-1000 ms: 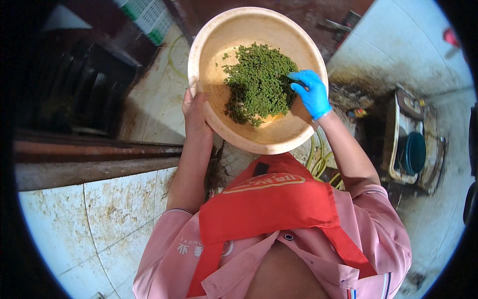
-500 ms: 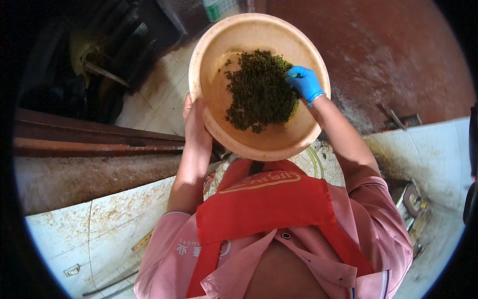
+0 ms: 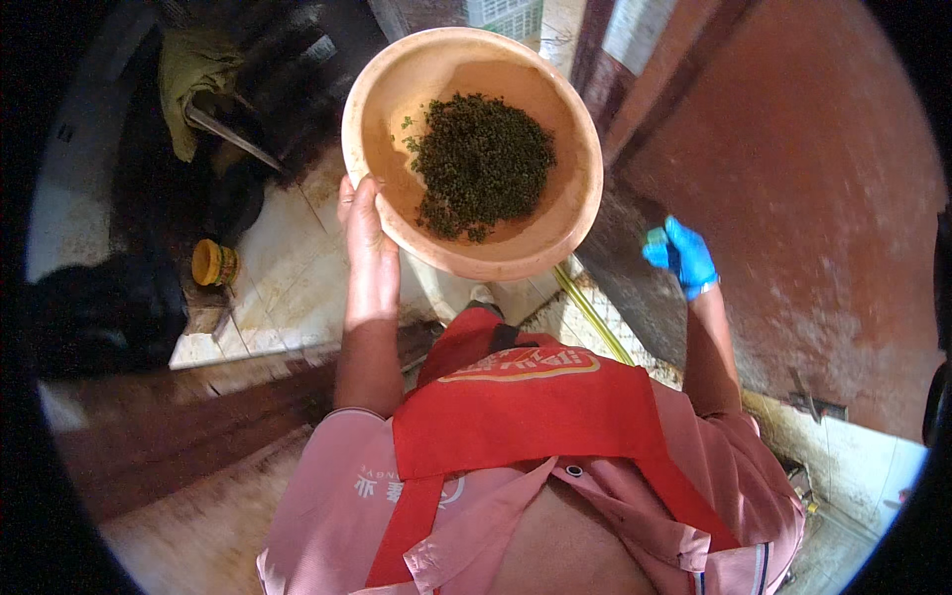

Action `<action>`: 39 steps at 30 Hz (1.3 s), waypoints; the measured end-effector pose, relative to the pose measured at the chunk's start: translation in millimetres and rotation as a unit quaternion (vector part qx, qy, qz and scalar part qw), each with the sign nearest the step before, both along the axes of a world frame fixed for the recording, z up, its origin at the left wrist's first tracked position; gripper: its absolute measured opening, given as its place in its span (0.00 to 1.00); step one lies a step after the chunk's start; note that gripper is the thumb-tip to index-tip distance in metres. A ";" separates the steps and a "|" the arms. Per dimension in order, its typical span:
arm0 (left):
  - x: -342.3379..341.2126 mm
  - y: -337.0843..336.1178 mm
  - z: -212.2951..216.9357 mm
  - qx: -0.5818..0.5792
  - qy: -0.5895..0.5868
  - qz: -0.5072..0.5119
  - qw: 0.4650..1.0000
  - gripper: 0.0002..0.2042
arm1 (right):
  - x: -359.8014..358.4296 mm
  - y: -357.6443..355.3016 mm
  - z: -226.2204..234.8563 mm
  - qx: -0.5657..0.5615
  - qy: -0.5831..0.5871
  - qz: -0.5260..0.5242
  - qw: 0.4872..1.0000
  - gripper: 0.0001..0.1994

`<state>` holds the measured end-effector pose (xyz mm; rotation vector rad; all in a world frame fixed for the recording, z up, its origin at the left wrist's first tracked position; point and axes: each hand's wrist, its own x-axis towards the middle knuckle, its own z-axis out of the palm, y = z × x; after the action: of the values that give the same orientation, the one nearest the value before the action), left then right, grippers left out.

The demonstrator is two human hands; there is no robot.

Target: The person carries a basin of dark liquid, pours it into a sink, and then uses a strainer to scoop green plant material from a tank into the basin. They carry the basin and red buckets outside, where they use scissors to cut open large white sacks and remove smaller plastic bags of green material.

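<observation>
My bare left hand (image 3: 365,220) is closed on the near left rim of a wide, pale orange plastic basin (image 3: 466,260). A heap of small, dark green, bead-like bits (image 3: 484,164), like green peppercorns, lies in the basin, with a few loose ones to its left. Apart from the basin, to its lower right, is my right hand (image 3: 686,260) in a blue glove. Its fingers are bent together, and something greenish shows at the fingertips, too blurred to name.
A reddish-brown door or panel (image 3: 793,198) stands on the right. Yellow-green hoses (image 3: 600,317) run below the basin. On the left are a small yellow tub (image 3: 214,263), a yellowish cloth (image 3: 193,84) and dark shapes. A light-coloured crate (image 3: 511,18) is beyond the basin.
My right hand has come out of the basin and moved to the lower right. The basin has shifted slightly left in my left hand. The surroundings have swung, bringing the yellow tub into view.
</observation>
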<state>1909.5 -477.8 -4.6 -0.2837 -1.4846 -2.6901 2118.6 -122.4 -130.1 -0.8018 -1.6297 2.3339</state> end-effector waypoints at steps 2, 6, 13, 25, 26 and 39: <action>30.8 22.6 19.5 0.005 0.018 0.023 1.000 0.05 | 71.4 55.3 -103.6 0.229 -0.147 -0.026 0.962 0.20; 48.9 25.4 14.2 -0.016 0.053 0.063 0.996 0.07 | 217.6 67.4 -207.1 0.440 -0.437 0.062 0.782 0.18; 38.4 33.0 18.6 0.039 0.048 0.057 0.996 0.07 | 286.2 55.0 -258.4 0.395 -0.539 0.174 0.723 0.22; 9.0 -13.2 -7.5 0.001 0.044 0.059 0.997 0.11 | -101.8 -78.8 28.6 -0.192 0.417 0.146 0.876 0.29; 12.4 -16.5 -10.2 -0.007 0.040 0.064 0.997 0.11 | -103.7 -83.7 47.1 -0.220 0.440 0.175 0.853 0.30; 127.5 -52.2 6.1 -0.049 0.051 -0.002 0.997 0.20 | -19.1 -102.0 -28.0 0.166 0.307 -0.203 0.915 0.15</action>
<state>2037.0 -530.0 1.5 -0.4228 -1.5902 -2.5679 2099.5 -224.4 -158.1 -0.2509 -1.3547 1.7054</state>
